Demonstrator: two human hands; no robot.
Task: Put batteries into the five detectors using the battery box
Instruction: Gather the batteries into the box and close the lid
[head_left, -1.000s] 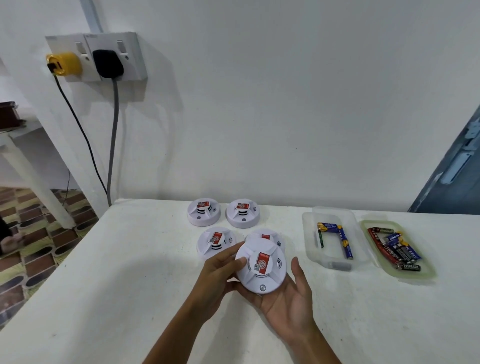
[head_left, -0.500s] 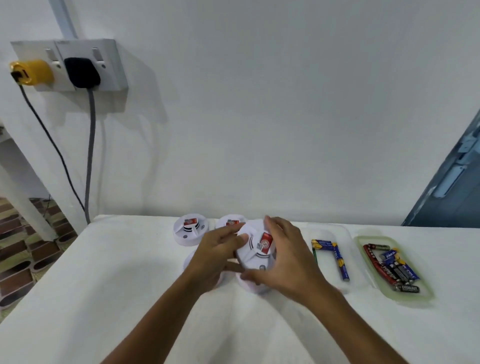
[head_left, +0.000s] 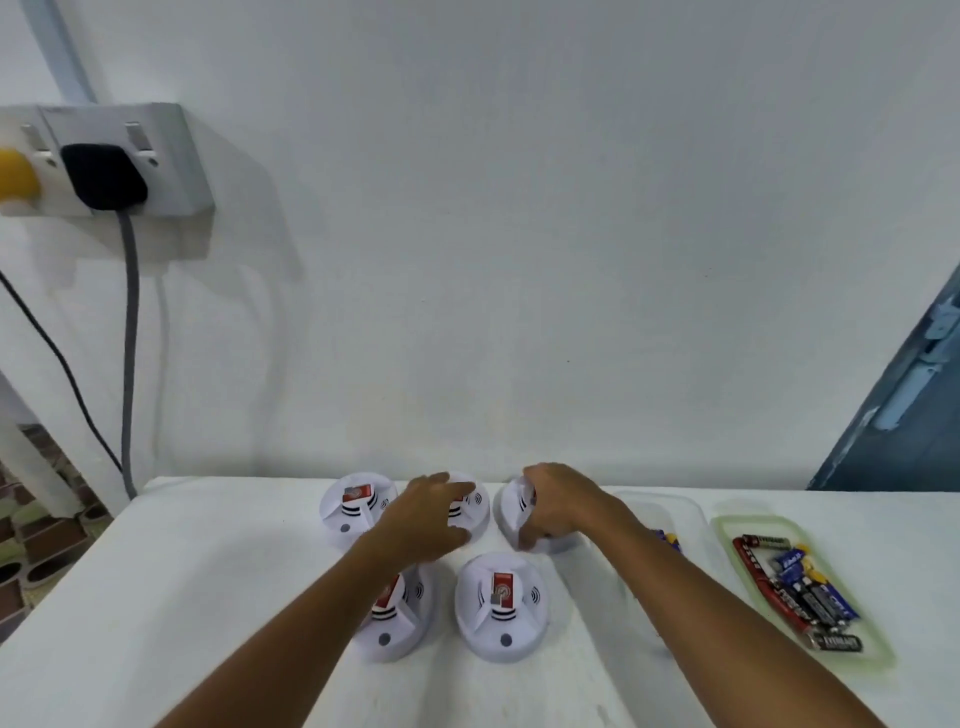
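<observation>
Five round white detectors with red labels sit on the white table. My right hand grips the back right detector at the wall side. My left hand reaches with relaxed fingers over the back middle detector. Another detector stands at the back left, one at the front right, and one lies partly under my left forearm. The battery box with blue batteries is mostly behind my right arm. Its greenish lid holds several batteries.
A wall socket with a black plug and a grey cable sits at the upper left. The white wall runs right behind the table. A blue door stands at the right. The table's left edge drops to a tiled floor.
My right hand carried the lifted detector back and right and set it down at the wall side. My left hand let go of it and moved over the back middle detector.
</observation>
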